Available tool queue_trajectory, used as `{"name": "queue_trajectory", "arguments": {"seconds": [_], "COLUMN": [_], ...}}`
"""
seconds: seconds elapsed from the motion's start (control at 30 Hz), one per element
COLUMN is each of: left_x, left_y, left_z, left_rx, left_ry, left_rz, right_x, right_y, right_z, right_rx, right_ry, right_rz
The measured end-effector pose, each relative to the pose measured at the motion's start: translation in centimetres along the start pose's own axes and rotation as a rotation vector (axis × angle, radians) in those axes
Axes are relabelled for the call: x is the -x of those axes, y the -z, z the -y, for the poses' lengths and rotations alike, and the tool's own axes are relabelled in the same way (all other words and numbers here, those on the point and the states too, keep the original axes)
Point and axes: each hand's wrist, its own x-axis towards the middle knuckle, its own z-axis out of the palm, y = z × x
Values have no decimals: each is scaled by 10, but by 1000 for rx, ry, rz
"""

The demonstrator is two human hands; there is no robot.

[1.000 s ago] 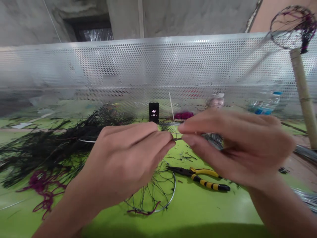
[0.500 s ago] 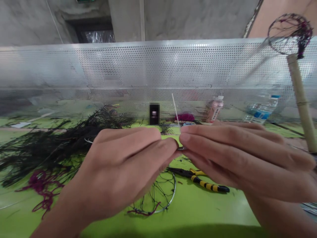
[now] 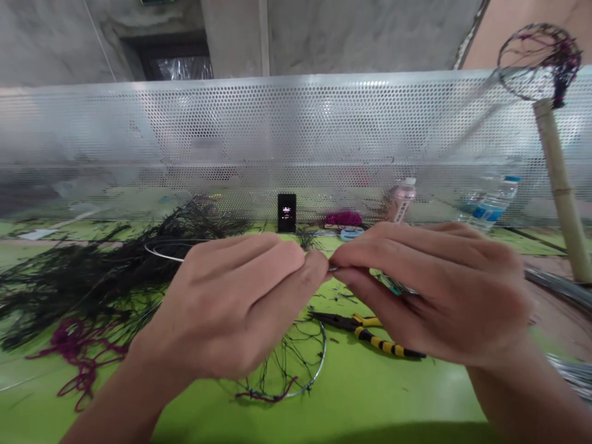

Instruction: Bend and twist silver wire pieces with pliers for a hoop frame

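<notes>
Both hands meet at mid-view above the green table, pinching a thin metal wire (image 3: 333, 269) of which only a short bit shows between the fingertips. My left hand (image 3: 231, 302) is closed on it, and a curved stretch of wire comes out behind that hand at the left. Thumb and forefinger of my right hand (image 3: 435, 290) press on the wire's other side. Below the hands lies a wire hoop (image 3: 322, 351) with dark netting and a purple cord (image 3: 277, 398) tied at its lower edge. Long-nose pliers (image 3: 365, 333) with yellow and black handles rest beside the hoop.
Dark netting (image 3: 115, 265) is heaped at the left, with tangled purple yarn (image 3: 78, 351) in front. A phone (image 3: 287, 213), pink bottle (image 3: 401, 200) and water bottle (image 3: 494, 203) stand along the perforated metal screen (image 3: 277, 123). A bamboo pole (image 3: 559, 185) rises at right.
My right hand has turned, its fingers now bent into a pinch rather than stretched flat. The thin white length that stuck up by its fingertips no longer shows. More curved wire shows at left.
</notes>
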Motion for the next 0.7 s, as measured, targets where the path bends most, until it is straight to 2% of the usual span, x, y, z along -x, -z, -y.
{"name": "queue_trajectory", "arguments": {"seconds": [0.1,0.17,0.23,0.27,0.3,0.4,0.47,0.53,0.7], "left_x": [-3,-4,-5,-6,-6,-8,-10,-11,-15], "left_y": [1,1,1,1,0,0,1,2,4], "left_z": [3,5,7,8,9,14,16,17,15], "left_rx": [-138,-153,-145,-148,-155,-117,-33,54,183], "left_ry": [-126,-143,-156,-143,-122,-24,46,109,172], "left_rz": [-5,24,35,52,68,134,160,204,259], "right_x": [-5,-7,-7,-6,-5,1,4,7,6], "right_y": [5,7,6,4,1,-10,-16,-20,-24], "right_z": [1,-1,-5,-8,-10,-17,-21,-26,-31], "right_rx": [-240,-467,-647,-669,-630,-272,-80,-8,0], "right_ry": [-253,-435,-530,-518,-454,-81,125,223,332], "right_rz": [158,299,383,373,322,56,-73,-105,-194]}}
